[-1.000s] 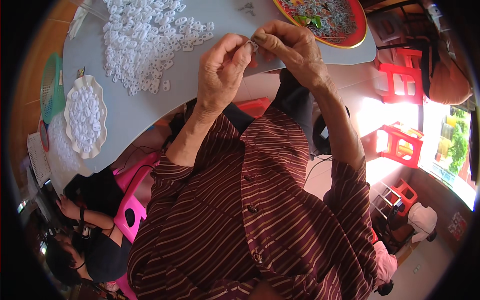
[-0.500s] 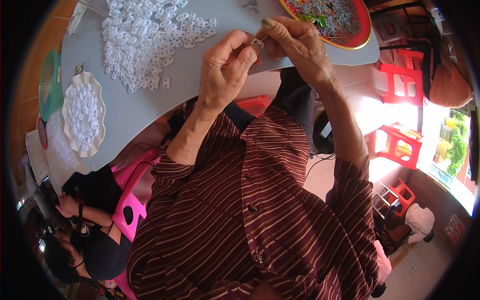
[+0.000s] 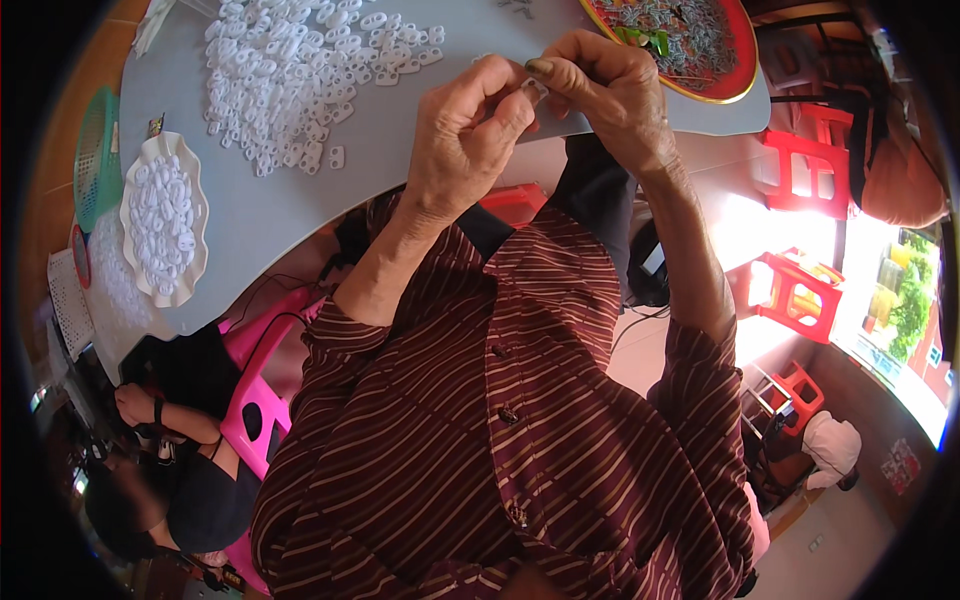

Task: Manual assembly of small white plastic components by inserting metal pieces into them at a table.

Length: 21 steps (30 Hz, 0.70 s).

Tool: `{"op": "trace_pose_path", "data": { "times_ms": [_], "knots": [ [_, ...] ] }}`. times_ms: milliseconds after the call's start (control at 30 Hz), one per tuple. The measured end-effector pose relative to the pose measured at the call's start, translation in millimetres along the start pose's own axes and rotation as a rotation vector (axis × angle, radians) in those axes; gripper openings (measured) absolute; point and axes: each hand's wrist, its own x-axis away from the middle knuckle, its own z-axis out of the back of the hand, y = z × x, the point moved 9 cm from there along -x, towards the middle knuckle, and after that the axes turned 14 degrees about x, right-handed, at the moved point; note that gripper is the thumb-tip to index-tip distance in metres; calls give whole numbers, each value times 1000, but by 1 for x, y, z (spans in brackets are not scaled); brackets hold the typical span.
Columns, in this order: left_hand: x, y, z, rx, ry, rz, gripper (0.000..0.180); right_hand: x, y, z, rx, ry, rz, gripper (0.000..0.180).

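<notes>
My left hand [image 3: 468, 135] is closed in a pinch on a small white plastic piece [image 3: 538, 87] above the table's near edge. Right against it, my right hand [image 3: 618, 105] has thumb and forefinger pressed together at the piece; whatever it grips is too small and hidden to name. Beyond my left hand spreads a large heap of white plastic pieces [image 3: 285, 75] with small holes. Small grey metal parts [image 3: 690, 45], looking like screws, fill a red round tray with a gold rim [image 3: 742, 82] just past my right hand.
On the grey table [image 3: 265, 215] at left stands a scalloped white dish [image 3: 203, 240] of white pieces, beside a green basket [image 3: 95, 160]. A few metal parts [image 3: 517, 8] lie at the far edge. A person [image 3: 205, 500] sits by a pink chair [image 3: 250, 425]; red stools [image 3: 800, 295] stand right.
Both hands have shifted slightly right and stay together, the right fingers now closer over the white piece. The view has moved a little. The other person's hands have drawn together.
</notes>
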Motion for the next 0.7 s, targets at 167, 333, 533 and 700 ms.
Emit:
{"op": "trace_pose_path", "data": {
  "times_ms": [167, 333, 533, 700],
  "knots": [
    [0, -2, 1, 46, 23, -16, 7, 2, -6, -1, 0, 32, -1, 25],
    [-2, 4, 0, 7, 57, -88, 6, 9, -10, 0, 102, 193, -19, 25],
    [-2, -3, 2, 85, 54, -48, 7, 3, -3, -2, -6, 98, -86, 30],
    [2, -4, 1, 118, 14, 46, 19, 3, -4, -1, -123, -40, -104, 33]
  ]
}}
